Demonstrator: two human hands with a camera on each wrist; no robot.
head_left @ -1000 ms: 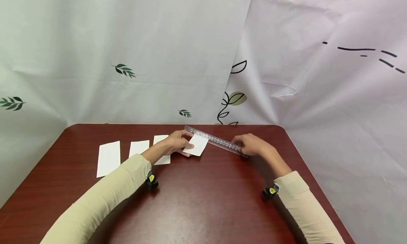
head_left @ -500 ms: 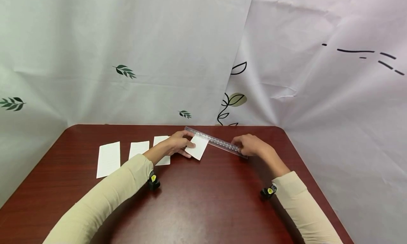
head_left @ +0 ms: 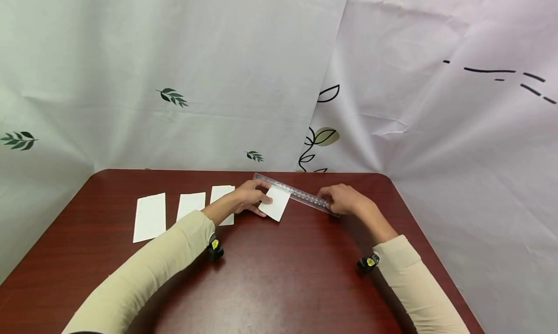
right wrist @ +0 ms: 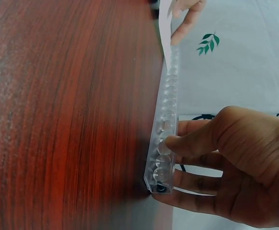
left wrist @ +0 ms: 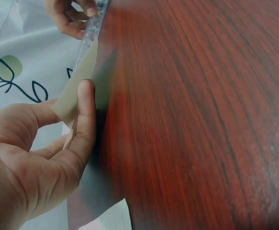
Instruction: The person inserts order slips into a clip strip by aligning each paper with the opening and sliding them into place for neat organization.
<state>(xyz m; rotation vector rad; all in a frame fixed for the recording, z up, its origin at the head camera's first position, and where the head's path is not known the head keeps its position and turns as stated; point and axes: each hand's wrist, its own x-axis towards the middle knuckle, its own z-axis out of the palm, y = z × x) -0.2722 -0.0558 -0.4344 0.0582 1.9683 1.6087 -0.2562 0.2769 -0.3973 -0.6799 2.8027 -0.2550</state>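
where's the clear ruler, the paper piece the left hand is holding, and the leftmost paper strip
clear ruler (head_left: pixel 301 194), head view, middle of its length
paper piece (head_left: pixel 276 205), head view, centre of its white face
leftmost paper strip (head_left: pixel 149 217), head view, middle of the strip

From the head view, the left hand covers the near-left edge of the small white paper card and the top of the white paper strip beside it. The right hand hides the right end of the clear plastic ruler, whose markings are too small to read. At the left wrist, the picture's edge cuts the palm; the dark red wooden table blurs close by.
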